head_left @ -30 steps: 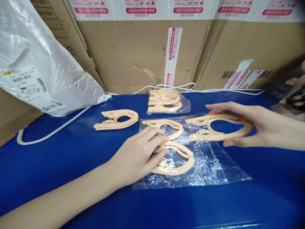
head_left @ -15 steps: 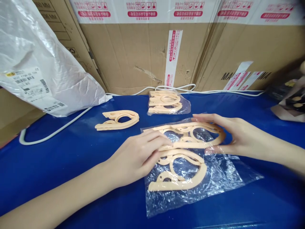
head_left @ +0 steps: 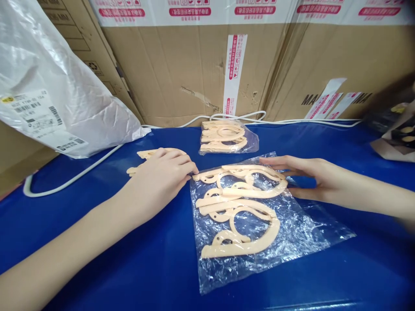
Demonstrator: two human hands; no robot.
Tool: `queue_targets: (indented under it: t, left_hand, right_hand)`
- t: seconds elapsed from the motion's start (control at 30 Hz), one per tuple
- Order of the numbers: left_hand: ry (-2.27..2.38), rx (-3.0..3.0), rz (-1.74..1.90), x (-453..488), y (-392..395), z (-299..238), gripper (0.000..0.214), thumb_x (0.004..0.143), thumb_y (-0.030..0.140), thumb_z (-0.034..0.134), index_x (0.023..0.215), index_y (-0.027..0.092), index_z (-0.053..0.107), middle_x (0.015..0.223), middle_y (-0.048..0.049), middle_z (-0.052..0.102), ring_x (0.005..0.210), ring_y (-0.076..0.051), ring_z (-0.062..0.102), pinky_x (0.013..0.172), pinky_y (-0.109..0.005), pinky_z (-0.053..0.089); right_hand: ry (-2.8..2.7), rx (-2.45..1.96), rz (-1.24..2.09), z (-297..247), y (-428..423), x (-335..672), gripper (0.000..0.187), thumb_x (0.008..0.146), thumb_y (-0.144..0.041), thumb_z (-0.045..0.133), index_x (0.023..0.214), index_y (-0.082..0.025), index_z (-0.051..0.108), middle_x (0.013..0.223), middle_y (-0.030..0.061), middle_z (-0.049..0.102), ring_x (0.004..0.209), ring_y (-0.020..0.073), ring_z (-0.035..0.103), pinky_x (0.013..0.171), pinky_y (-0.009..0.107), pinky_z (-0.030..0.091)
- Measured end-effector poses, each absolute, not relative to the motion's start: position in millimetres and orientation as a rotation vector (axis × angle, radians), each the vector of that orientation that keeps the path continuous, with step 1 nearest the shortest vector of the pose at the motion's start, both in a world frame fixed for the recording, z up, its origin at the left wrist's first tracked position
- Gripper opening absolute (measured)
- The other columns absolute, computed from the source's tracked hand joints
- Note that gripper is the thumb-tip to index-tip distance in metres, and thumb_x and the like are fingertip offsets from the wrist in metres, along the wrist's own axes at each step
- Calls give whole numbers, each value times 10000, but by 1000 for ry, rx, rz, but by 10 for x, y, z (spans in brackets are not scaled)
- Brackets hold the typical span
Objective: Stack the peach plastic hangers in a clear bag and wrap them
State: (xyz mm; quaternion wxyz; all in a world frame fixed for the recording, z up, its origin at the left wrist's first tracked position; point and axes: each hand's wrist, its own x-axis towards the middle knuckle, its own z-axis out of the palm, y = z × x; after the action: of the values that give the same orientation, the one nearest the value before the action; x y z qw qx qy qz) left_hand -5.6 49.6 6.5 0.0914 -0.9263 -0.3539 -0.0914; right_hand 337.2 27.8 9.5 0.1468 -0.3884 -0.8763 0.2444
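A clear plastic bag (head_left: 311,242) lies flat on the blue table, with cream folding hangers (head_left: 246,250) inside it in two groups, one above the other. At the bag's upper left edge is my left hand (head_left: 162,177), its fingers closed on the film. It partly covers another folded hanger (head_left: 145,154) on the table behind it. My right hand (head_left: 308,172) is at the right end of the upper hangers, fingers and thumb apart, with the fingertips by the bag's top edge.
Behind the bag lies a second bagged set of hangers (head_left: 223,136). A white cable (head_left: 181,126) runs along the cardboard boxes (head_left: 168,73) at the back. A large white mailing bag (head_left: 74,99) leans at the left. A dark package (head_left: 402,129) is at the far right.
My left hand has moved left off the upper hangers to the bag's edge. The upper hangers have shifted left inside the bag, and my right hand's thumb has come away from them.
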Motion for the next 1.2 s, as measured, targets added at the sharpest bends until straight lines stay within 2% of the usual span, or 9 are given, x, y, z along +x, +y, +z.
queue_targets:
  t: [0.17, 0.3, 0.43, 0.7, 0.87, 1.2]
  left_hand:
    - [-1065, -2744, -272, -45, 521, 45, 255, 960, 235, 397, 950, 201, 650, 975, -43, 679, 1039, -245, 564, 846, -375, 385]
    - [-1090, -2755, -329, -47, 537, 15, 251, 963, 223, 399, 1042, 190, 635, 1025, -42, 674, 1048, -223, 561, 887, -359, 391]
    - [-1103, -2801, -314, -40, 551, 10, 286, 974, 236, 376, 1069, 183, 641, 1031, -47, 669, 1025, -213, 565, 902, -364, 394]
    - [-1116, -2827, -355, -19, 575, -34, 301, 982, 235, 352, 1110, 178, 617, 1080, -65, 638, 1033, -214, 552, 943, -376, 398]
    - [-1097, -2873, -346, -35, 565, -3, 306, 972, 218, 354, 1134, 191, 612, 1076, -60, 639, 1019, -203, 565, 924, -361, 419]
    - [-1047, -2875, -316, -31, 576, 3, 244, 964, 177, 397, 1051, 193, 625, 1016, -20, 652, 978, -189, 566, 916, -351, 400]
  right_hand:
    - [-2344, -1130, 901, 44, 323, 3336, 486, 888, -337, 639, 1340, -264, 477, 1414, 46, 479, 1243, 222, 504, 1021, 339, 461]
    - [-2302, -1119, 903, -5, 346, 3299, 461, 866, -339, 665, 1297, -251, 528, 1392, 69, 497, 1168, 230, 556, 961, 367, 499]
    - [-2248, -1128, 857, -55, 337, 3219, 460, 836, -397, 680, 1264, -270, 567, 1340, 63, 548, 1189, 271, 545, 913, 422, 518]
    - [-2178, -1129, 770, -158, 334, 3123, 494, 801, -426, 713, 1245, -249, 585, 1334, 77, 555, 1217, 293, 525, 947, 454, 503]
    - [-2229, -1089, 830, -145, 330, 3144, 523, 801, -407, 719, 1284, -283, 562, 1386, 53, 509, 1264, 276, 483, 1026, 472, 444]
    - [-2165, -1045, 889, -153, 325, 3055, 446, 837, -377, 692, 1258, -304, 568, 1303, 15, 585, 1178, 233, 565, 991, 383, 490]
